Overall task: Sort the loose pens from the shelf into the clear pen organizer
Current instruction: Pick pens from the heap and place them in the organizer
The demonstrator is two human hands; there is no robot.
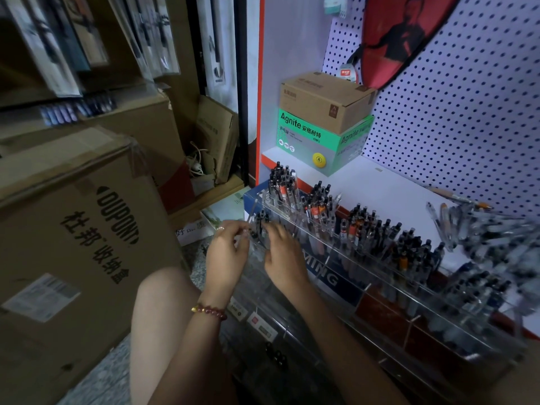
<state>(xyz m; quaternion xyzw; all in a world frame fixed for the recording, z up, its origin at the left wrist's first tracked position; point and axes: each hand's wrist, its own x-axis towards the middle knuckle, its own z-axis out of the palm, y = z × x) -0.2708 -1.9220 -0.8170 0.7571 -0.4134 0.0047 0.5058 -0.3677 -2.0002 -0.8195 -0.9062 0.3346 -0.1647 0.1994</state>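
Two bare hands met at the left end of the clear pen organizer [380, 287]; the left hand [226, 254], a beaded bracelet [209, 311] on its wrist, hung just off that end and the right hand [282, 255] sat against the front wall. Between them a small cluster of dark-capped pens [261, 222] stood in the organizer's front left compartment, upright, long axes tipped slightly away from the person. The left thumb and forefinger were drawn together at the cluster's left side and the right fingers curled in at its right side, though blur hid whether either gripped a pen; both hands looked equally close to the cluster, which lay just beyond the fingertips; the step appeared to be seating pens in that compartment. Left of the organizer stood a large cardboard carton [73, 229]. Deeper in the organizer, rear compartments held packed black and orange pens [315, 206]; off its right end, on the white shelf [388, 194], lay a blurred, jumbled heap of loose pens [479, 229], well apart from both hands and nearer the right, which would likely make the next reach. Behind the organizer's left end a brown box [324, 100] sat on a green box [318, 138] before a pegboard [455, 118].
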